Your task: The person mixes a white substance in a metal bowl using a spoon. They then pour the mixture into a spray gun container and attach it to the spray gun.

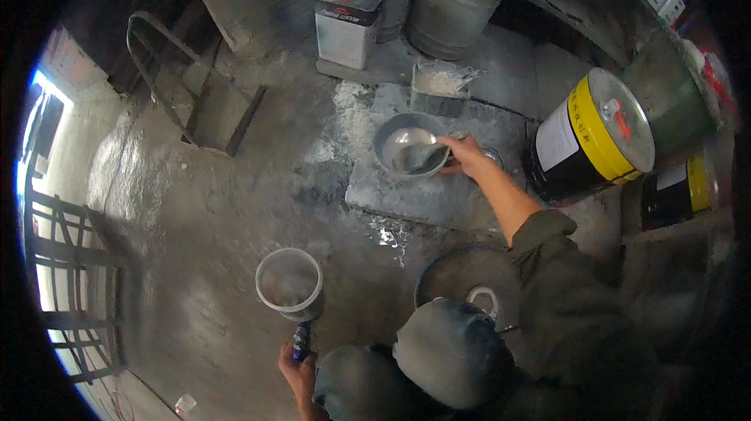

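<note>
My right hand (465,154) grips a dull grey metal scoop or small container (416,157), whose exact shape I cannot make out, over a grey bowl (389,144) of pale liquid on a stained slab (375,194). At the lower center my left hand (297,370) is closed on a blue handle (302,339), just below a translucent plastic tub (288,284); whether the two are joined is unclear. A square container of white material (440,77) stands behind the bowl.
Black-and-yellow drum (587,139) at right, another (673,194) beyond. Round dark tray (446,280) by my knees. White square can (344,38) and grey drums (450,7) at back. Metal trolley (223,128) at upper left; barred railing (70,249) along left edge.
</note>
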`<state>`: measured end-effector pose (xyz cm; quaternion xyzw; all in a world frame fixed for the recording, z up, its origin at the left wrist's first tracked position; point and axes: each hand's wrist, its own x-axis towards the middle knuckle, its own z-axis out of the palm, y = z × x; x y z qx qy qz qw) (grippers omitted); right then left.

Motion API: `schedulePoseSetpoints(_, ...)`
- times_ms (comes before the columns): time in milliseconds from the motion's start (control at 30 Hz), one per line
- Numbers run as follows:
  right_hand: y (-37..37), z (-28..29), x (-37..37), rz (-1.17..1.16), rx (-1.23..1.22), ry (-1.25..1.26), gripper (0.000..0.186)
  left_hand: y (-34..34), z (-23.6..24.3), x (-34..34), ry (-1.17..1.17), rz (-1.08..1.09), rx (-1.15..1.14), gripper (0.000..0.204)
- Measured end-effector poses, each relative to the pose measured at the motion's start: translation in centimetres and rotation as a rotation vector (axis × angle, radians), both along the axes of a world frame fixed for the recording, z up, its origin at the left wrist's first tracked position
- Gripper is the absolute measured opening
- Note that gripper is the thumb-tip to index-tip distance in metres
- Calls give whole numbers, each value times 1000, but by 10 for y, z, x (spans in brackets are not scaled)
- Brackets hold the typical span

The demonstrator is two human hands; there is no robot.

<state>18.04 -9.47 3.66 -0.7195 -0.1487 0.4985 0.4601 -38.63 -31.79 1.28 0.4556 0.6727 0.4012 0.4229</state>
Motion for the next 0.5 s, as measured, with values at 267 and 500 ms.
schedulePoseSetpoints(267,-25,-37,13,165,-130,-102,65,11,-11,-21,9,-124,-148,45)
schedulePoseSetpoints(500,-70,-18,66,352,-86,-970,83,2,-59,-34,-198,41,-7,49)
